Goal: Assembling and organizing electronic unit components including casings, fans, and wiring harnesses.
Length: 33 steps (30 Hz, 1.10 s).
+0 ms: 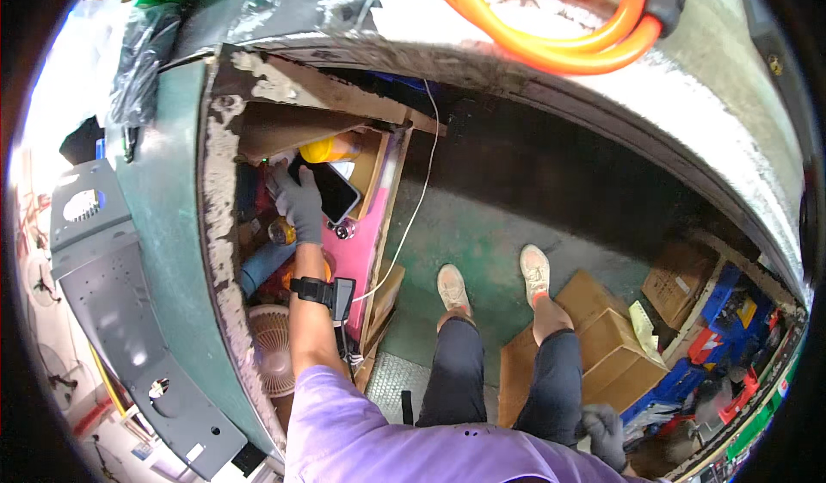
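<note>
My left hand (300, 206), in a grey glove, reaches into a cluttered shelf bay. Its thumb lies over the left edge of a black phone (337, 192), and its fingers are apart, their tips partly lost among clutter. Just beyond the phone is a yellow round-ended object (318, 150). A small clear jar (281, 231) sits beside my left wrist, and a shiny round metal piece (345, 229) lies on the pink board (368, 240). Low beside my right leg hangs my right hand (605, 436), also gloved in grey, with its fingers curled and nothing visible in it.
A worn bench edge (222, 182) borders the bay on the left. A white cable (423, 195) runs down past the shelf. Below my forearm stands a woven basket (270, 345). Cardboard boxes (615, 354) and blue bins (680, 384) are at right. Orange hose (594, 55) lies on the far surface.
</note>
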### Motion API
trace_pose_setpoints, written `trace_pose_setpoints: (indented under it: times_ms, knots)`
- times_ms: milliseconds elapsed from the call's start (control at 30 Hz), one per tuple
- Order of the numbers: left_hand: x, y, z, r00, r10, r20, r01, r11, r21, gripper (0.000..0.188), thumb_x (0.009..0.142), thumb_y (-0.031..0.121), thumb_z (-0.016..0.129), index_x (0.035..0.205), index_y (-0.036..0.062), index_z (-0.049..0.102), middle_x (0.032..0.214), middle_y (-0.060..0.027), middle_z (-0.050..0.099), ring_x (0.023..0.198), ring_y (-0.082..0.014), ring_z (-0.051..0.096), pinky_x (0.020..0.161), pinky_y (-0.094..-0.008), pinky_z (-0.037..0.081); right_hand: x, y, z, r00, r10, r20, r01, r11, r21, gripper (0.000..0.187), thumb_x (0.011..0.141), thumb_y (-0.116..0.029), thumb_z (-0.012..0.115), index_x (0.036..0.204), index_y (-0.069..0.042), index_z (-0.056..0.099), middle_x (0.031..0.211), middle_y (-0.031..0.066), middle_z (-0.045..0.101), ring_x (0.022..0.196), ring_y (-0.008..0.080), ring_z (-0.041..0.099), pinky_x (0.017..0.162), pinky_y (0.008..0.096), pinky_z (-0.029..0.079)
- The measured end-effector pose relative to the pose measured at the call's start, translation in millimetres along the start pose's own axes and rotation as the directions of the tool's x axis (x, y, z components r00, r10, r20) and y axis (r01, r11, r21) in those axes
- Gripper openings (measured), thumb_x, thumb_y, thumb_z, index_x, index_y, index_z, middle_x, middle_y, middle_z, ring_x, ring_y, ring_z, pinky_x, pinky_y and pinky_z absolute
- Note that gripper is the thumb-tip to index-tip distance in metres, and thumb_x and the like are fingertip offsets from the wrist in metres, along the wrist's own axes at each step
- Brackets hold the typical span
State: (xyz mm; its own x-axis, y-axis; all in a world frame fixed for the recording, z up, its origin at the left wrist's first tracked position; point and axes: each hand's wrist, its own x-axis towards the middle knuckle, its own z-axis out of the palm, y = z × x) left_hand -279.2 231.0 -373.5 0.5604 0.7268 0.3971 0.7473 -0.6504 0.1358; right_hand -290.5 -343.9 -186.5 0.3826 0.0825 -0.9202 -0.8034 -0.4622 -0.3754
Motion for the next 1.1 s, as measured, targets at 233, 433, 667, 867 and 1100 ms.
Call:
trace_pose_setpoints:
  times_ms: [233, 433, 667, 867, 1100]
  knots:
    - [-24.5, 40.1, -13.8, 0.957, 0.150, 0.249, -0.195, 0.967, 0.165, 0.029, 0.064, 0.035, 0.062, 0.085, 0.0155, 0.059, 0.094, -0.0094, 0.052, 0.094, -0.0293, 0.044, 0.073, -0.0445, 0.034, 78.7, -36.0, 38.4, 0.934, -0.350, 0.072, 0.357, 0.900, -0.250, 0.016, 0.081, -0.011, 0.049, 0.092, -0.001, 0.056, 0.082, 0.0114, 0.058, 0.074, 0.0181, 0.056, 0.066, 0.0293, 0.044]
    - [-12.9, 57.2, -15.9, 0.878, 0.128, 0.461, -0.309, 0.888, 0.341, 0.023, 0.064, 0.032, 0.061, 0.080, 0.0149, 0.062, 0.090, -0.0092, 0.052, 0.088, -0.0275, 0.045, 0.069, -0.0427, 0.033, 105.7, -89.2, 107.6, 0.814, -0.454, 0.361, 0.551, 0.801, -0.235, 0.016, 0.081, -0.009, 0.049, 0.095, -0.004, 0.056, 0.082, 0.0116, 0.057, 0.070, 0.0175, 0.056, 0.065, 0.0273, 0.044]
    - [-18.2, 55.2, -4.9, 0.894, 0.094, 0.437, -0.317, 0.823, 0.471, 0.017, 0.065, 0.026, 0.059, 0.074, 0.0120, 0.063, 0.091, -0.0087, 0.052, 0.089, -0.0267, 0.045, 0.068, -0.0425, 0.033, 117.5, -60.9, 127.6, 0.751, -0.460, 0.475, 0.539, 0.841, -0.038, 0.021, 0.086, -0.015, 0.047, 0.103, -0.003, 0.053, 0.073, 0.0055, 0.057, 0.069, 0.0113, 0.057, 0.063, 0.0250, 0.045]
    - [-13.2, 49.4, 2.3, 0.856, 0.213, 0.471, -0.455, 0.742, 0.491, 0.015, 0.068, 0.022, 0.057, 0.075, 0.0091, 0.063, 0.088, -0.0092, 0.054, 0.087, -0.0258, 0.046, 0.069, -0.0422, 0.032, 151.7, -77.2, 122.1, 0.718, -0.509, 0.474, 0.593, 0.804, -0.035, 0.021, 0.084, -0.015, 0.048, 0.100, -0.003, 0.053, 0.077, 0.0084, 0.057, 0.070, 0.0169, 0.057, 0.063, 0.0275, 0.045]
    - [-15.7, 43.9, 9.2, 0.777, 0.383, 0.499, -0.612, 0.644, 0.459, 0.015, 0.071, 0.016, 0.050, 0.070, 0.0097, 0.064, 0.084, -0.0086, 0.056, 0.084, -0.0242, 0.047, 0.071, -0.0414, 0.031, 228.5, -145.9, 119.0, 0.608, -0.632, 0.480, 0.780, 0.590, -0.210, 0.024, 0.081, -0.019, 0.048, 0.096, -0.002, 0.055, 0.085, 0.0154, 0.059, 0.081, 0.0276, 0.058, 0.071, 0.0341, 0.045]
